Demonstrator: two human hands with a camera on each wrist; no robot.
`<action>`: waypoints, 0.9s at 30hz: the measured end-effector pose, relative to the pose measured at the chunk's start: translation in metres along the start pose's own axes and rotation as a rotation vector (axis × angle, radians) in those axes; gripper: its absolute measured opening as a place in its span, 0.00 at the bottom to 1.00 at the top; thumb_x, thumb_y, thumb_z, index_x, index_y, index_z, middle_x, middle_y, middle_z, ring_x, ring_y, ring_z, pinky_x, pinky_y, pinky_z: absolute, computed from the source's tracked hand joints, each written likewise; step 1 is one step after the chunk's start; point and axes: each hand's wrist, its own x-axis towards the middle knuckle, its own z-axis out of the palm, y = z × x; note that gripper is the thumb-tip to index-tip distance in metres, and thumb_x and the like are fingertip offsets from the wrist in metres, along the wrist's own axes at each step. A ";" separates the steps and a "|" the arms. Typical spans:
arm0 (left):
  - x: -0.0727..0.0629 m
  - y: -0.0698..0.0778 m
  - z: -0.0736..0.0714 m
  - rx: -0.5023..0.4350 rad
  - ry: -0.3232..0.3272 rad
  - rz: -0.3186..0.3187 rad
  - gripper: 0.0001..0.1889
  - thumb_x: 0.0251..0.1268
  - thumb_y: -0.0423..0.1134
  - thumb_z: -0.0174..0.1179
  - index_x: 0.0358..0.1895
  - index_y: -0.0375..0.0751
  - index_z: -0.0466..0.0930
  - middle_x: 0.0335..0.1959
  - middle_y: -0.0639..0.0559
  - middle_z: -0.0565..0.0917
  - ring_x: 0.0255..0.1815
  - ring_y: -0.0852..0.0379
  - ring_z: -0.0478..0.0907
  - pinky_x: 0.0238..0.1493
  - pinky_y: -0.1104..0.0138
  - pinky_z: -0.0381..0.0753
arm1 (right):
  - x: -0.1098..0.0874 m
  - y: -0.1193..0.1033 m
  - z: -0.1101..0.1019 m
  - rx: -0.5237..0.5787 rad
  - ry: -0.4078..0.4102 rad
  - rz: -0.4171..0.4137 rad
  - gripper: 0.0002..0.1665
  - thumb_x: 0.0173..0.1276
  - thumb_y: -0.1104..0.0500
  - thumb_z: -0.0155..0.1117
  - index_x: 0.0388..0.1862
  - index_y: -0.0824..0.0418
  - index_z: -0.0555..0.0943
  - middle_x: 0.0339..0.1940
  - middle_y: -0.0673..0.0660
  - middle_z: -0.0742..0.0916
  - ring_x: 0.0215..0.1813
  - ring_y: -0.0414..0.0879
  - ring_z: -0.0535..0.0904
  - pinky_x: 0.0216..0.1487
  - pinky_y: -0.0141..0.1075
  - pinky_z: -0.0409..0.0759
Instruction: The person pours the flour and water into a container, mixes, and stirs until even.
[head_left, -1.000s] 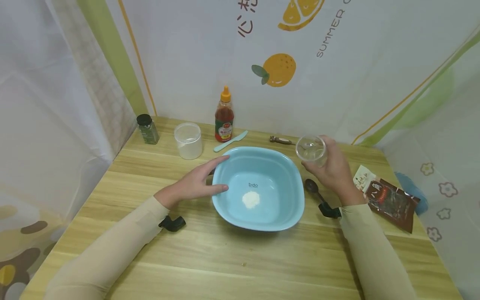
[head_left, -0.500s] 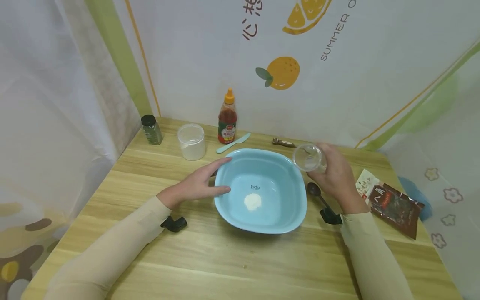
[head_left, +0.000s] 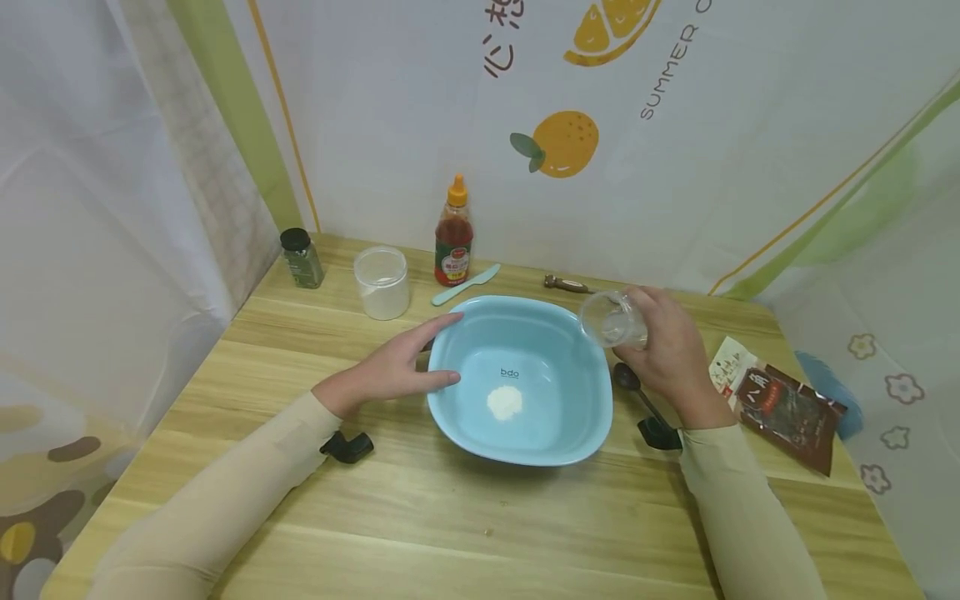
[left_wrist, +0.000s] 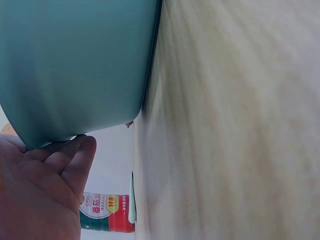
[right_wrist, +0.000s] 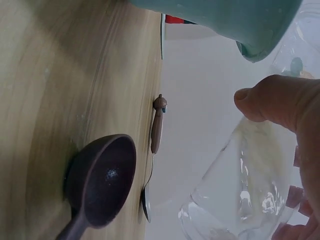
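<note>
My left hand holds the left rim of a light blue basin, thumb reaching over the edge; in the left wrist view its fingers lie against the outer wall. A small heap of white powder sits on the basin floor, near a printed "bdo". My right hand grips a clear plastic cup, tilted leftward at the basin's right back rim. In the right wrist view the cup seems to contain clear liquid, with the thumb on its near side.
Along the back stand a black-lidded spice jar, a clear tub with white contents and a ketchup bottle. A pale green knife, a brown-handled spoon, a dark scoop and a brown packet lie on the wooden table.
My right hand has brought the cup left to the basin's rim and tipped it further over. The left hand keeps its hold on the basin, and the powder looks the same.
</note>
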 end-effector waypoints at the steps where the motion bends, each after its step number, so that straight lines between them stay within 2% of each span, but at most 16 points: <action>1: 0.000 0.000 0.000 0.001 0.000 0.000 0.49 0.74 0.46 0.73 0.91 0.39 0.55 0.85 0.39 0.69 0.76 0.40 0.78 0.73 0.46 0.82 | 0.000 0.000 0.000 -0.006 -0.001 -0.002 0.46 0.54 0.66 0.85 0.72 0.60 0.76 0.67 0.71 0.84 0.64 0.73 0.80 0.65 0.70 0.77; 16: 0.002 0.001 0.002 -0.014 -0.003 0.003 0.49 0.74 0.44 0.72 0.91 0.40 0.54 0.84 0.39 0.69 0.76 0.40 0.77 0.72 0.46 0.83 | -0.004 0.001 0.001 -0.043 0.004 -0.074 0.50 0.53 0.69 0.87 0.74 0.56 0.74 0.67 0.72 0.82 0.66 0.76 0.77 0.68 0.71 0.74; 22: 0.001 -0.001 0.003 -0.018 0.004 0.010 0.49 0.74 0.44 0.73 0.91 0.39 0.55 0.84 0.39 0.70 0.75 0.40 0.78 0.72 0.46 0.83 | -0.003 0.002 0.002 -0.042 0.025 -0.116 0.49 0.53 0.69 0.87 0.73 0.57 0.75 0.65 0.73 0.82 0.63 0.76 0.77 0.64 0.71 0.74; 27: 0.000 0.000 0.002 -0.018 0.009 0.007 0.49 0.73 0.43 0.73 0.91 0.39 0.55 0.84 0.39 0.70 0.74 0.40 0.79 0.72 0.46 0.83 | -0.001 0.001 0.003 -0.037 0.043 -0.142 0.49 0.52 0.69 0.87 0.73 0.58 0.75 0.64 0.75 0.81 0.62 0.76 0.76 0.68 0.71 0.71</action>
